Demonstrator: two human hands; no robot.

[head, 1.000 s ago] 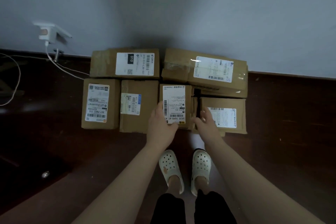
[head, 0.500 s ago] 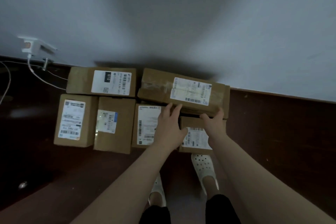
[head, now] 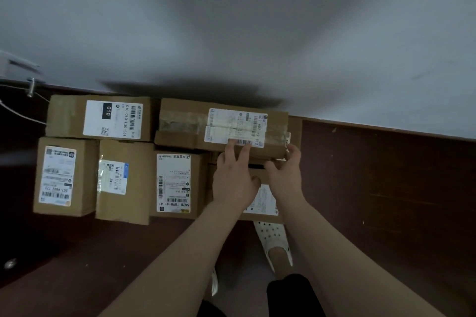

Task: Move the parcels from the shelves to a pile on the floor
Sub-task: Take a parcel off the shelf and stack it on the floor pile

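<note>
Several brown cardboard parcels with white labels lie on the dark floor against the grey wall. At the back stand the "010" parcel [head: 100, 117] and a long taped parcel [head: 180, 123] that rests on another box. In front lie three labelled parcels [head: 64, 175] [head: 123, 180] [head: 177, 183] and a small parcel [head: 262, 203], partly hidden under my wrists. My left hand [head: 234, 175] touches the long parcel's front edge and label with straight fingers. My right hand [head: 286, 172] curls its fingers round that parcel's right front corner.
A white plug block [head: 15, 67] with a thin cable sits on the wall at far left, beside a metal door stop [head: 31, 85]. My feet in white clogs [head: 273, 242] stand just in front of the pile. Dark floor stretches right of the parcels.
Both hands have left the small front parcels and reached back to the long taped parcel. The right hand has slid to its right corner, and the view has shifted right.
</note>
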